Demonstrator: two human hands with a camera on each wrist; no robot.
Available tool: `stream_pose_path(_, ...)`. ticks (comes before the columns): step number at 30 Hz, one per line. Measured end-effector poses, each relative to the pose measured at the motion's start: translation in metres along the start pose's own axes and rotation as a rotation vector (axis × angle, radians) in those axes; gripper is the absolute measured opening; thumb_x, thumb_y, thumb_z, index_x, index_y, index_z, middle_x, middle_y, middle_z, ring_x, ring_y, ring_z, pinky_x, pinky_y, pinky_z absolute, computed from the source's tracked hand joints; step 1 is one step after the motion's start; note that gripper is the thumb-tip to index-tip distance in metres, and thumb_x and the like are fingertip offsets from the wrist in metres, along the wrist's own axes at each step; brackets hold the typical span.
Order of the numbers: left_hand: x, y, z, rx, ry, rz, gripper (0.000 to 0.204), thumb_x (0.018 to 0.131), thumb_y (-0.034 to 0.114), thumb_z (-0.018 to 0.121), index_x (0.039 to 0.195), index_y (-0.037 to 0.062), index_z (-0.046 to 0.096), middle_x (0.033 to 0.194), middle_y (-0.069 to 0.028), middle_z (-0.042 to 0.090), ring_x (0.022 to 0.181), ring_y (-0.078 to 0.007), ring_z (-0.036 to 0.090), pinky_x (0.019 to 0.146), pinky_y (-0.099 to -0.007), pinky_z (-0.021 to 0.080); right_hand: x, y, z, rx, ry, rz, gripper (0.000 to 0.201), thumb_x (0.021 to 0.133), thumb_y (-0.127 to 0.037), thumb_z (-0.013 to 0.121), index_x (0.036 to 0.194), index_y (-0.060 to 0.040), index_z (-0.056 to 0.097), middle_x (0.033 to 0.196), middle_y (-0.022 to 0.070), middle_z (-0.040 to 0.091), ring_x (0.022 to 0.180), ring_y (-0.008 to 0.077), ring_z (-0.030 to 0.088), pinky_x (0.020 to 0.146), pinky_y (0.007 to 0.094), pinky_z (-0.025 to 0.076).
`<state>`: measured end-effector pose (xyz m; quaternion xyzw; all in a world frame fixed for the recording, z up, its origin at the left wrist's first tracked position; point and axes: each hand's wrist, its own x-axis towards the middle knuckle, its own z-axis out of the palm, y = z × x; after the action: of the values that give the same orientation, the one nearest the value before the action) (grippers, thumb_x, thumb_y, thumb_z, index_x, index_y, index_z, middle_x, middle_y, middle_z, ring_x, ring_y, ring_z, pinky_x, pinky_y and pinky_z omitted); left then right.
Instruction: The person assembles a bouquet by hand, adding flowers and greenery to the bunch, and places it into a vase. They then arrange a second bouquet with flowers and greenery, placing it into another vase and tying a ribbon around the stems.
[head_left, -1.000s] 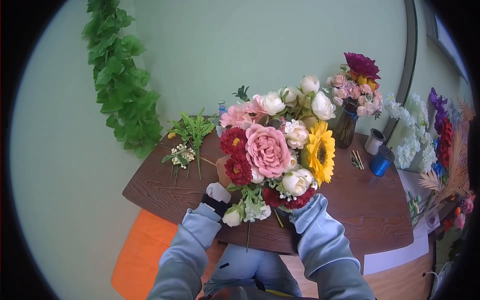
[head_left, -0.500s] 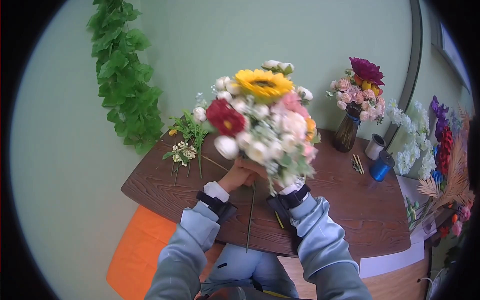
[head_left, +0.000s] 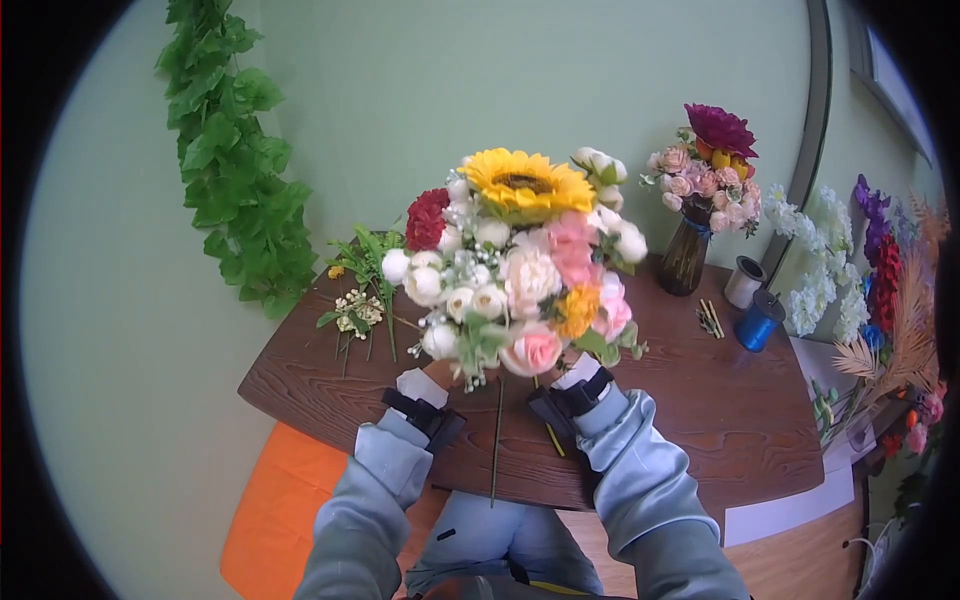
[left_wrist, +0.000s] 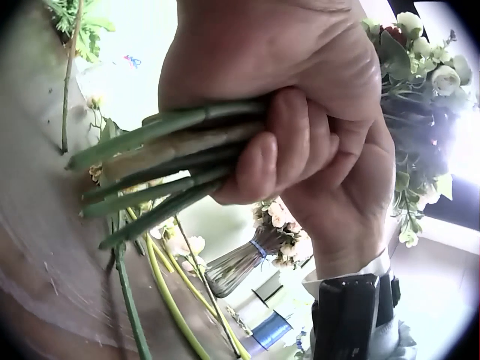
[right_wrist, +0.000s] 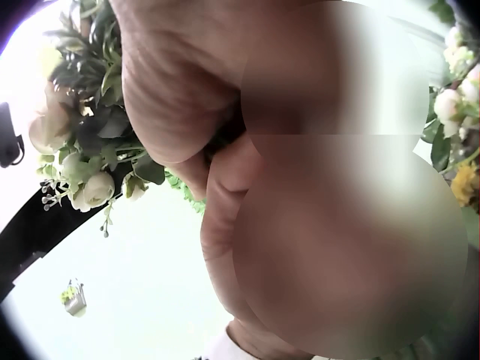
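Observation:
Both hands hold up a full mixed bouquet [head_left: 490, 275] over the table, its blossoms hiding most of the fingers in the head view. A yellow sunflower [head_left: 525, 185] sits at its far side, a red flower [head_left: 427, 219] on the left, and a pink rose [head_left: 531, 349] nearest me. In the left wrist view, my left hand [left_wrist: 270, 60] curls round the bundled green stems [left_wrist: 161, 146], whose cut ends stick out below. Higher up, against it, my right hand [left_wrist: 337, 202] grips the bundle near the flowers; its fingers are partly hidden.
Loose green sprigs [head_left: 375, 260] and small white blossoms [head_left: 357, 312] lie on the table's left. One long stem [head_left: 497, 440] lies in front of me. At the right stand a vase of flowers [head_left: 685, 250], a grey spool [head_left: 745, 282] and a blue spool [head_left: 762, 322].
The bouquet has been turned and tipped more upright: the large pink bloom that faced me is out of sight, and the sunflower went from the right side to the far top.

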<state>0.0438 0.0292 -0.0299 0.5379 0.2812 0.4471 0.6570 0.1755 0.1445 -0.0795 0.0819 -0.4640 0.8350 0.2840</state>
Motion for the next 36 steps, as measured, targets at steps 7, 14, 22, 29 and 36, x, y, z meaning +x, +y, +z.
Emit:
stream_pose_path(7, -0.03, -0.018, 0.01, 0.132, 0.156, 0.082, 0.01, 0.091, 0.017, 0.048, 0.095, 0.0081, 0.052, 0.063, 0.0015, 0.045, 0.047, -0.008, 0.039, 0.042, -0.0245, 0.03, 0.007, 0.008, 0.014, -0.204, 0.044, -0.1, 0.055, 0.082, -0.031, 0.065, 0.126, -0.0069, 0.042, 0.109, 0.011, 0.058, 0.101, 0.022, 0.057, 0.088, 0.033, 0.048)
stream_pose_path(14, -0.067, -0.025, 0.009, 0.25, 0.326, 0.151, 0.009, 0.09, 0.014, 0.047, 0.094, 0.0075, 0.052, 0.064, 0.0013, 0.046, 0.047, -0.0083, 0.039, 0.042, -0.0247, 0.03, -0.003, 0.011, 0.03, -0.392, 0.095, -0.187, 0.049, 0.084, -0.034, 0.063, 0.12, -0.0046, 0.047, 0.104, 0.0121, 0.059, 0.096, 0.0219, 0.058, 0.085, 0.0327, 0.049)
stream_pose_path(22, -0.032, -0.01, 0.02, 0.386, 0.508, 0.231, 0.008, 0.088, 0.01, 0.047, 0.094, 0.0068, 0.051, 0.066, 0.001, 0.047, 0.047, -0.0087, 0.039, 0.043, -0.025, 0.031, -0.021, 0.008, 0.038, -0.616, 0.158, -0.294, 0.046, 0.085, -0.037, 0.06, 0.113, -0.002, 0.053, 0.097, 0.0134, 0.061, 0.091, 0.0217, 0.06, 0.082, 0.0324, 0.049)
stream_pose_path(29, -0.005, -0.002, 0.029, 0.498, 0.666, 0.295, 0.008, 0.087, 0.007, 0.046, 0.093, 0.0062, 0.05, 0.067, 0.0007, 0.048, 0.047, -0.0091, 0.039, 0.043, -0.0252, 0.031, 0.008, -0.011, 0.047, -0.814, 0.218, -0.38, 0.045, 0.086, -0.039, 0.058, 0.107, 0.0003, 0.057, 0.092, 0.0144, 0.063, 0.086, 0.0215, 0.061, 0.079, 0.0322, 0.05)
stream_pose_path(36, 0.01, 0.023, 0.032, -0.015, 0.732, 0.132, 0.023, 0.094, 0.027, 0.049, 0.078, 0.0104, 0.051, 0.045, 0.0071, 0.028, 0.035, -0.006, 0.024, 0.036, -0.0239, 0.021, 0.009, -0.066, 0.117, -1.07, 0.268, 0.135, 0.064, 0.075, -0.038, 0.072, 0.12, 0.0027, 0.052, 0.108, 0.0174, 0.06, 0.097, 0.0201, 0.058, 0.085, 0.0328, 0.045)
